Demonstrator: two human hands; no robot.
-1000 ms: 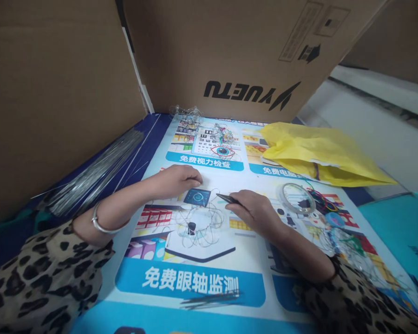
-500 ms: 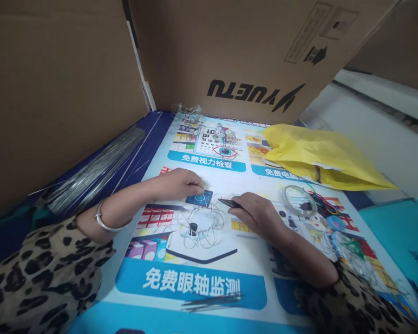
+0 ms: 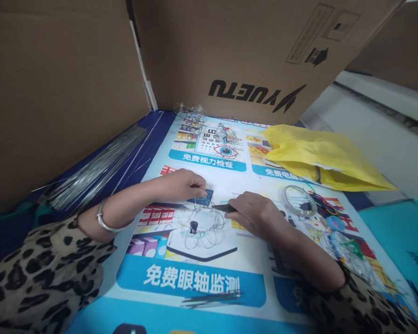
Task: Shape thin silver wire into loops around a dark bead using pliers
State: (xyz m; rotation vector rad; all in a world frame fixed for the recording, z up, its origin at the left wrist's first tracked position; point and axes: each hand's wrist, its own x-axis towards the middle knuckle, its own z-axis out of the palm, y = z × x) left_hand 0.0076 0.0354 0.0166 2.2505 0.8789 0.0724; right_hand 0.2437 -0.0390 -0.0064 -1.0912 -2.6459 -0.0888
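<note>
My left hand (image 3: 191,185) is closed in a pinch just above the far side of a ring of thin wire loops (image 3: 209,234). A fine strand runs down from its fingertips toward those loops. Black pointed tweezers (image 3: 223,208) are gripped in my right hand (image 3: 252,213), their tip pointing left over the ring's upper right edge. Whether the tip touches a wire is too small to tell. The loops rest on a printed poster sheet (image 3: 230,181). Nearer to me lie several short dark wire pieces (image 3: 212,300).
A bundle of straight wires (image 3: 101,167) lies at the left. Wire tangles (image 3: 226,134) sit at the back. Cardboard panels (image 3: 257,46) stand behind and at the left. Toward the right are a yellow bag (image 3: 327,153), a round roll (image 3: 299,202) and coloured wires (image 3: 322,202).
The tweezers' tip has moved slightly left and down, closer to the wire loops. My left fingers have shifted a little to the right and down.
</note>
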